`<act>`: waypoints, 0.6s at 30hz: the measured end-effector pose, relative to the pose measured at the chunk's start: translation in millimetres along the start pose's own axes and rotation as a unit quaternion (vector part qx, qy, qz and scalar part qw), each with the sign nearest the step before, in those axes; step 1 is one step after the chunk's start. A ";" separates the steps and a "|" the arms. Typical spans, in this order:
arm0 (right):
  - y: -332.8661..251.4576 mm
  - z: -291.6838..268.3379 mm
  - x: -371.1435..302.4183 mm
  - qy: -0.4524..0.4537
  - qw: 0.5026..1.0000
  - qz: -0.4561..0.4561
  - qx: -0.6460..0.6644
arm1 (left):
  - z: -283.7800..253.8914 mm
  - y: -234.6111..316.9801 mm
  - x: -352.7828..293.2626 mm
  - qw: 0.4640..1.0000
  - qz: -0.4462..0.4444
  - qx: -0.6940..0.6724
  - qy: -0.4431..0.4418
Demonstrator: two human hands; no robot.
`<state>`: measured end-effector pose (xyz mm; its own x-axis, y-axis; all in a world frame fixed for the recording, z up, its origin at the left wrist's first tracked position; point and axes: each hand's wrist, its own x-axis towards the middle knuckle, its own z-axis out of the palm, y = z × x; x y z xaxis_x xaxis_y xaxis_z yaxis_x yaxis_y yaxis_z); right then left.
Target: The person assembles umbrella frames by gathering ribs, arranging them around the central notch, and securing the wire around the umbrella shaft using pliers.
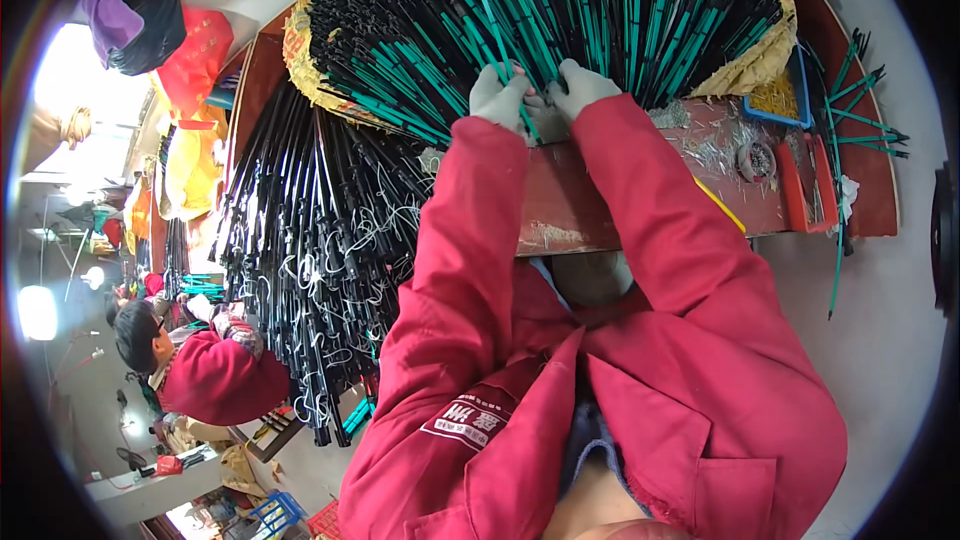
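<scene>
A dense heap of thin black-and-green rods (pixel 600 20), like umbrella ribs, fans out in a big yellow wrapping (pixel 745 70) on the table. In front of its near edge, my gloved left hand (pixel 498 98) is closed on a slim green rod (pixel 490 15) that slants up over the heap. Close beside it, my gloved right hand (pixel 582 90) has its thumb and fingers pinched together, tips toward the left hand. What lies in that pinch is too small to tell. A short green end (pixel 529 126) shows below the hands.
Black shafts with white cords (pixel 320 270) hang in a thick bundle at the left. On the right of the red-brown table (pixel 565 202) are loose metal pins (pixel 705 148), a round tin (pixel 756 162), a blue tray (pixel 778 100), a red box (pixel 808 185) and green rods (pixel 865 120). Another person (pixel 215 375) works far left.
</scene>
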<state>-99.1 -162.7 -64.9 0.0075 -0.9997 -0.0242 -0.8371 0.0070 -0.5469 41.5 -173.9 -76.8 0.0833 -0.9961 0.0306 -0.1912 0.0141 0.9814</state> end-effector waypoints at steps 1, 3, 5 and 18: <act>3.1 -2.9 -8.4 0.009 0.999 -0.023 0.036 | -5.7 19.4 -13.2 0.991 -0.067 -0.108 -0.035; -1.2 -7.2 -24.2 0.009 0.995 -0.030 0.090 | -10.5 27.3 -26.3 0.975 -0.143 -0.170 -0.017; -4.4 -11.3 -30.9 0.007 0.989 -0.036 0.141 | -7.0 21.1 -24.3 0.981 -0.120 -0.152 0.014; -3.4 1.7 -8.4 -0.031 0.999 0.023 0.029 | 33.5 -16.3 -3.0 0.968 -0.085 -0.222 0.084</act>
<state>-95.4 -154.3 -64.2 0.0049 -0.9950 -0.1002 -0.8041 0.0557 -0.5919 11.7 -174.1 -99.2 0.2414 -0.9595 -0.1450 0.2759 -0.0754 0.9582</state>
